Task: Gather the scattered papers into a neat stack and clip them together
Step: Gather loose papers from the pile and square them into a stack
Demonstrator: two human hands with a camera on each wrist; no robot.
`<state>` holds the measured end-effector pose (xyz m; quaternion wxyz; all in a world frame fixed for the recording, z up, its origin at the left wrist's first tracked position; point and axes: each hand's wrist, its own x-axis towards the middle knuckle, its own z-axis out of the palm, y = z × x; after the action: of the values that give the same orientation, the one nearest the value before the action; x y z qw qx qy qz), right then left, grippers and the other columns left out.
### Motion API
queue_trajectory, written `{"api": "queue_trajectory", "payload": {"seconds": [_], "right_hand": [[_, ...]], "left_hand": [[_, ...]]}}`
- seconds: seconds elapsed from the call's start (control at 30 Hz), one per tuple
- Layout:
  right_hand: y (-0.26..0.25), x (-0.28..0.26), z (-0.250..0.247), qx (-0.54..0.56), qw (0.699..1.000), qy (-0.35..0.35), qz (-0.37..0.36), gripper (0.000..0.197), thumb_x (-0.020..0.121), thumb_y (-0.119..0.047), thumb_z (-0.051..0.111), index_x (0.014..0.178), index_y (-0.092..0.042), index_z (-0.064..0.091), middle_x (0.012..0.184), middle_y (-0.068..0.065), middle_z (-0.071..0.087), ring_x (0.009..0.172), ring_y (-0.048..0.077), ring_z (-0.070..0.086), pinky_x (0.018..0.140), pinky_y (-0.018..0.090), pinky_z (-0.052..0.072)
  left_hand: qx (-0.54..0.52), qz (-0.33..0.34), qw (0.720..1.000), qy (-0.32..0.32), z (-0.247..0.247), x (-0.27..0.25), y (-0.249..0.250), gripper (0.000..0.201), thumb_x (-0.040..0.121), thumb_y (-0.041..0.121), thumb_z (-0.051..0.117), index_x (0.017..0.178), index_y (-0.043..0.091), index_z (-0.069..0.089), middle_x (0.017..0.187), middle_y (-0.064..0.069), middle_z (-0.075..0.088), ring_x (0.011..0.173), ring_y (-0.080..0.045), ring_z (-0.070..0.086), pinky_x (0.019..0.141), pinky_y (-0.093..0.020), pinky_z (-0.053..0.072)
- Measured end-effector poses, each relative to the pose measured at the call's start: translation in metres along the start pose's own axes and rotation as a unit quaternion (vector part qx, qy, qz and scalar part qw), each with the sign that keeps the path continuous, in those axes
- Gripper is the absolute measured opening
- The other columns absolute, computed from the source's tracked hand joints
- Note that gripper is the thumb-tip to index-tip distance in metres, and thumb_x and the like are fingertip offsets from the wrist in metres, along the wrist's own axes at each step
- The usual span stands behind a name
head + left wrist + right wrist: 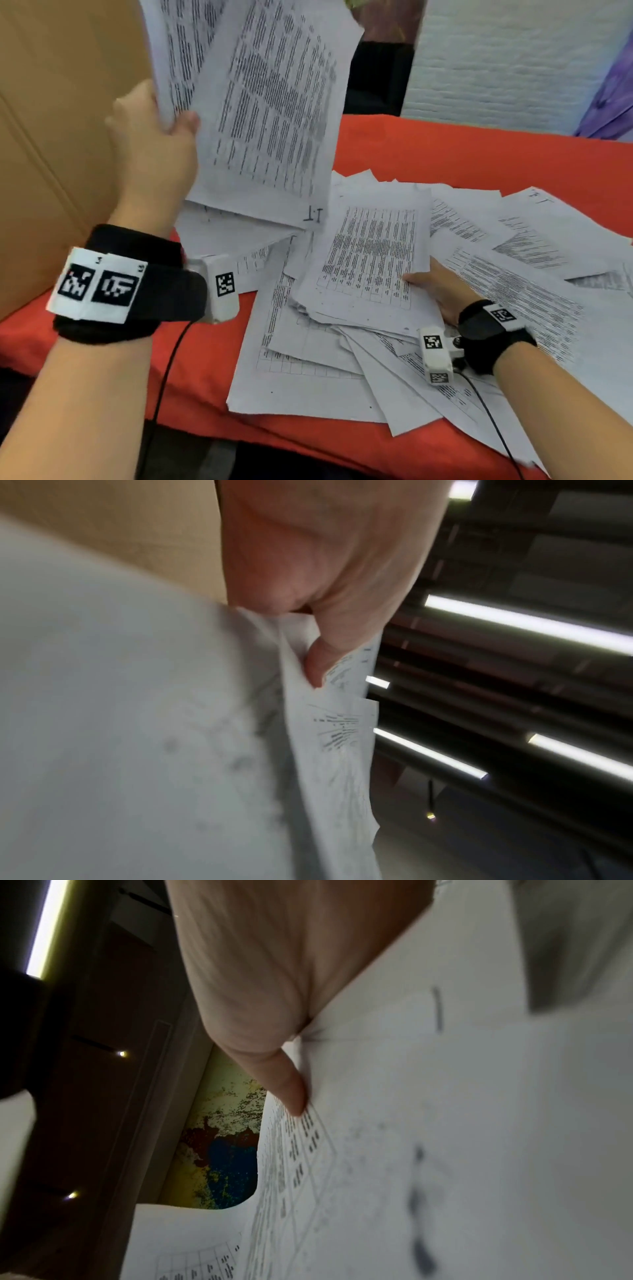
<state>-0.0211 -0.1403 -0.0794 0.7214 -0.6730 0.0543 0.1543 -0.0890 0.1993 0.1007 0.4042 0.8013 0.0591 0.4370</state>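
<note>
Several printed white sheets (479, 274) lie scattered and overlapping on a red table (479, 154). My left hand (154, 123) is raised at the upper left and grips a bundle of sheets (267, 102) that stands nearly upright, thumb on the front. The left wrist view shows that thumb (322, 658) pinching the held sheets (329, 723). My right hand (435, 287) is low at the middle right. Its thumb lies on top of a sheet (370, 260) at the pile's centre, and the fingers go under it. In the right wrist view a thumb (287, 1085) presses the sheet's edge (411, 1123). No clip is in view.
A brown cardboard surface (51, 137) stands to the left of the table. A white brick wall (513, 61) and a purple cloth (609, 102) are behind it. Cables run from both wrist cameras over the table's front edge (205, 421).
</note>
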Motion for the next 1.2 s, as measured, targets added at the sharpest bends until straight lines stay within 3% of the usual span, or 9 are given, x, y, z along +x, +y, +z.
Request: {"api": "queue_trajectory", "payload": {"seconds": [0.17, 0.27, 0.43, 0.5, 0.57, 0.73, 0.87, 1.1, 1.2], "right_hand": [[0.000, 0.000, -0.001, -0.043, 0.998, 0.052, 0.002, 0.032, 0.094, 0.000, 0.047, 0.123, -0.010, 0.051, 0.111, 0.017, 0.068, 0.100, 0.037, 0.066, 0.092, 0.050, 0.052], [0.001, 0.000, 0.000, -0.021, 0.996, 0.088, -0.008, 0.032, 0.097, -0.006, 0.046, 0.128, -0.006, 0.053, 0.108, 0.012, 0.068, 0.090, 0.027, 0.066, 0.091, 0.042, 0.051], [-0.005, -0.003, -0.001, -0.007, 0.995, 0.097, -0.018, 0.068, 0.093, -0.064, 0.032, 0.151, -0.028, 0.025, 0.153, -0.011, 0.027, 0.142, 0.012, 0.026, 0.114, 0.036, 0.019], [-0.007, -0.001, 0.000, -0.052, 0.996, 0.074, -0.014, 0.076, 0.089, -0.066, 0.041, 0.152, -0.028, 0.022, 0.156, -0.010, 0.022, 0.145, 0.013, 0.019, 0.118, 0.041, 0.012], [-0.006, 0.002, 0.000, -0.081, 0.994, 0.069, -0.014, 0.073, 0.088, -0.058, 0.053, 0.148, -0.021, 0.031, 0.148, -0.012, 0.033, 0.137, 0.011, 0.032, 0.117, 0.040, 0.019], [0.006, 0.017, -0.005, 0.012, 0.997, 0.077, 0.019, 0.047, 0.102, -0.034, 0.040, 0.142, -0.010, 0.040, 0.132, 0.014, 0.059, 0.114, 0.031, 0.061, 0.104, 0.049, 0.044], [0.004, 0.019, -0.008, 0.055, 0.994, 0.093, 0.034, 0.041, 0.105, -0.028, 0.033, 0.137, -0.005, 0.041, 0.123, 0.014, 0.060, 0.113, 0.033, 0.059, 0.104, 0.049, 0.044], [0.004, 0.017, -0.009, 0.088, 0.994, -0.019, 0.057, 0.038, 0.103, -0.013, 0.037, 0.140, -0.004, 0.041, 0.137, 0.017, 0.055, 0.121, 0.033, 0.056, 0.104, 0.045, 0.043], [0.001, 0.017, -0.006, 0.048, 0.995, -0.071, 0.054, 0.039, 0.096, -0.006, 0.051, 0.135, -0.006, 0.049, 0.126, 0.015, 0.064, 0.110, 0.028, 0.066, 0.093, 0.040, 0.054]], "left_hand": [[-0.062, -0.112, 0.970, -0.206, 0.076, -0.005, -0.020, 0.034, 0.084, 0.005, 0.059, 0.117, 0.004, 0.062, 0.116, -0.012, 0.066, 0.105, -0.026, 0.064, 0.094, -0.042, 0.051], [-0.012, -0.186, 0.931, -0.314, 0.123, -0.040, -0.056, 0.032, 0.072, 0.002, 0.059, 0.104, 0.001, 0.064, 0.107, -0.022, 0.067, 0.099, -0.035, 0.064, 0.089, -0.051, 0.053], [0.025, -0.290, 0.835, -0.467, 0.160, -0.072, -0.102, 0.042, 0.069, 0.003, 0.056, 0.111, -0.001, 0.059, 0.110, -0.023, 0.065, 0.100, -0.042, 0.062, 0.093, -0.052, 0.051], [0.008, -0.307, 0.822, -0.479, 0.168, -0.077, -0.109, 0.042, 0.081, 0.012, 0.056, 0.122, 0.001, 0.055, 0.119, -0.022, 0.063, 0.107, -0.040, 0.060, 0.098, -0.053, 0.048], [-0.013, -0.323, 0.823, -0.467, 0.170, -0.077, -0.104, 0.051, 0.093, 0.037, 0.049, 0.129, 0.001, 0.049, 0.127, -0.015, 0.059, 0.112, -0.035, 0.058, 0.100, -0.047, 0.046], [0.069, -0.247, 0.870, -0.421, 0.166, -0.052, -0.082, 0.050, 0.099, 0.041, 0.041, 0.114, -0.005, 0.057, 0.099, -0.014, 0.057, 0.084, -0.026, 0.055, 0.073, -0.029, 0.039], [0.172, -0.170, 0.824, -0.512, 0.162, -0.028, -0.084, 0.054, 0.095, 0.052, 0.041, 0.091, 0.002, 0.060, 0.089, -0.013, 0.060, 0.069, -0.024, 0.056, 0.068, -0.031, 0.040], [0.087, -0.212, 0.826, -0.515, 0.195, -0.054, -0.095, 0.073, 0.091, 0.065, 0.031, 0.124, 0.003, 0.056, 0.127, -0.018, 0.058, 0.112, -0.037, 0.057, 0.102, -0.048, 0.044], [0.135, -0.240, 0.861, -0.427, 0.210, -0.070, -0.084, 0.063, 0.099, 0.047, 0.029, 0.148, 0.010, 0.020, 0.143, -0.026, 0.032, 0.128, -0.046, 0.038, 0.109, -0.052, 0.031]]}}
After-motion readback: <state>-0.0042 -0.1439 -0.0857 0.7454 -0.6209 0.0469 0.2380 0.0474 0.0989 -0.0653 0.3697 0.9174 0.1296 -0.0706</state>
